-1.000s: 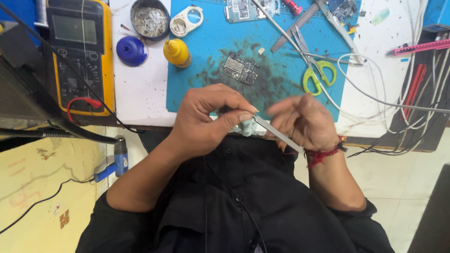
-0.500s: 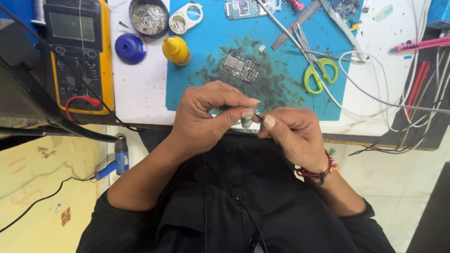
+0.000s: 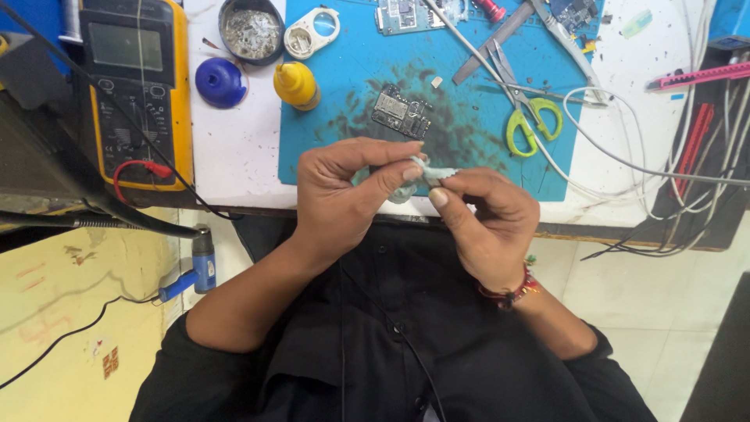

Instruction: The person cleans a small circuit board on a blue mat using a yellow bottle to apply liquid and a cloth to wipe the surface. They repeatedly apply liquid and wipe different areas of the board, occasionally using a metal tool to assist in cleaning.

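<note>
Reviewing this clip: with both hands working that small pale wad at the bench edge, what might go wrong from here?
1. The pale wad is pinched between the left hand and right hand over the table edge, so a slip would likely drop it into the lap.
2. The circuit board lies loose just beyond the knuckles and might get nudged.
3. The white cables trailing near the right hand might snag.
</note>
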